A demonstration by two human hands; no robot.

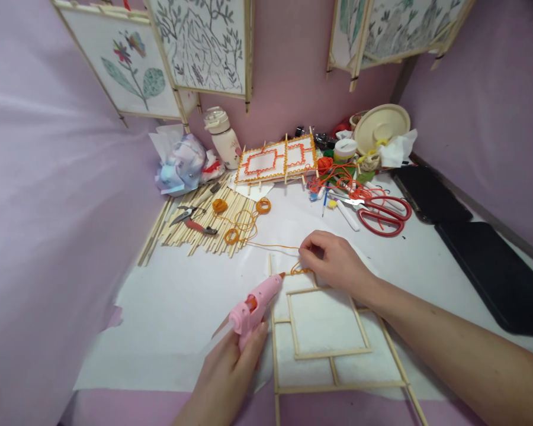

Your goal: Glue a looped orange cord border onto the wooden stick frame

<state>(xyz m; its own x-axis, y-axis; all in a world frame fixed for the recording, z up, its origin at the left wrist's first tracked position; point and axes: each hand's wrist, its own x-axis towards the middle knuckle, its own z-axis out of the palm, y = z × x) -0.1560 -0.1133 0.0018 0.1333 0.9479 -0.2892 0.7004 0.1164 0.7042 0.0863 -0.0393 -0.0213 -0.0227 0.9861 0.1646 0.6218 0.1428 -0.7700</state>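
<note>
A pink hot glue gun [258, 300] is gripped in my left hand [231, 364], its orange nozzle pointing at the upper left corner of a wooden stick frame [333, 355]. White backing shows inside the frame, with a smaller stick rectangle in the middle. My right hand [337, 260] pinches orange cord [275, 245] over the frame's top edge. Wavy loops of that cord lie along the top stick beside my fingertips. The cord runs left to small orange coils [231, 236] on the table.
Pruning shears [194, 223] lie on a pile of wooden sticks [222, 231]. Behind are a bottle [222, 137] and a decorated frame [276, 161]. Red-handled scissors [384, 216], tangled red cord and pens sit right, near black flat devices [493, 272]. Framed drawings [135, 65] hang above.
</note>
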